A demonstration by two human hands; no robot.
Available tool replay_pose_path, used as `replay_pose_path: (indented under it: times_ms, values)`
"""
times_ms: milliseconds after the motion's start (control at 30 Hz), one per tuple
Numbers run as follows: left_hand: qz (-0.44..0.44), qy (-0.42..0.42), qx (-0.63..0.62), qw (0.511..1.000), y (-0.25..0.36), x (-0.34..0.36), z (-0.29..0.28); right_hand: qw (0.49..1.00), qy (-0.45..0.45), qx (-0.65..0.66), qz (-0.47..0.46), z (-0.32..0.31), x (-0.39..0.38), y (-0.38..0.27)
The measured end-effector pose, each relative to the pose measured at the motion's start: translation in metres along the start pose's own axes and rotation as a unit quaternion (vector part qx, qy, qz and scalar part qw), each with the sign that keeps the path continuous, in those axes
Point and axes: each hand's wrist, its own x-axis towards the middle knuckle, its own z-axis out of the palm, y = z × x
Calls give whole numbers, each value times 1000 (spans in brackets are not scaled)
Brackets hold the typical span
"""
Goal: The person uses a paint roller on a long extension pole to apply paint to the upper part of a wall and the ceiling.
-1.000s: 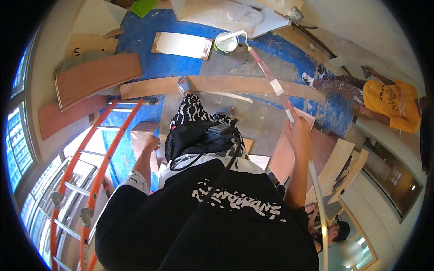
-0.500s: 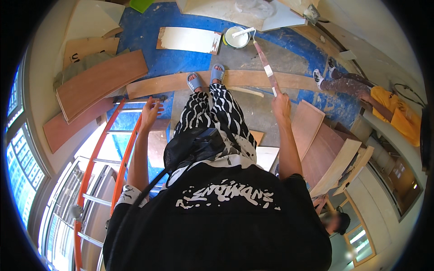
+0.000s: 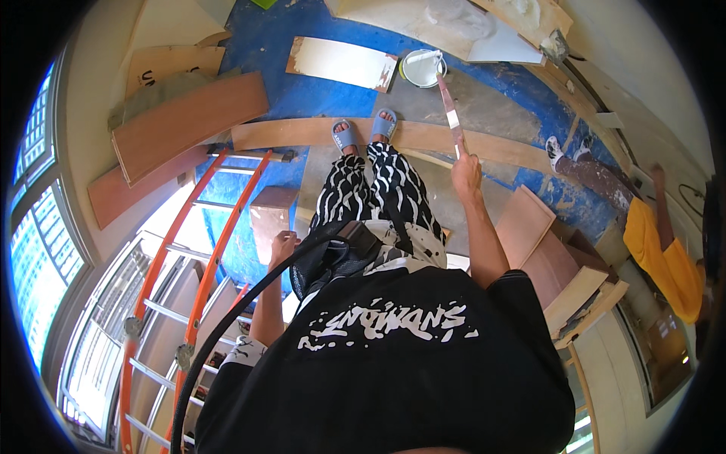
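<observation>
My right hand (image 3: 466,174) is closed round a long pole (image 3: 454,119), whose paint roller (image 3: 431,57) is at the white paint bucket (image 3: 414,76) on the floor ahead. My left hand (image 3: 284,244) hangs beside the black mesh bag (image 3: 306,268) at my waist, fingers loosely curled and apart, holding nothing that I can see. A partly white-painted board (image 3: 340,60) lies left of the bucket. My feet in blue slides stand on a long plywood strip (image 3: 476,140).
An orange ladder (image 3: 158,257) stands on my left, near windows. Plywood sheets (image 3: 189,121) are stacked at the left. Wooden panels (image 3: 522,219) stand to my right. A co-worker in a yellow top (image 3: 658,250) is at the far right. A cream board (image 3: 507,41) lies along the back.
My right hand and pole have shifted up and become more upright. My left hand rose, then dropped back beside the bag. My feet came together; the co-worker's arm moved.
</observation>
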Motion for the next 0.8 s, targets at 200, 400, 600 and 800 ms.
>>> replay_pose_path:
  times_ms: [200, 400, 600, 800]
  values:
    - [-11, 49, -39, 998, 50, -19, 33, 999, 16, 6, -30, 3, 12, 7]
    - [23, 37, -16, 999, 18, -5, 41, 997, 4, 48, -58, 9, 20, 7]
    - [37, 30, -49, 998, -23, -5, 29, 994, 17, 83, -72, 14, 19, 12]
    - [46, 38, -55, 997, -24, 1, 23, 993, -48, 109, -27, 14, 21, 14]
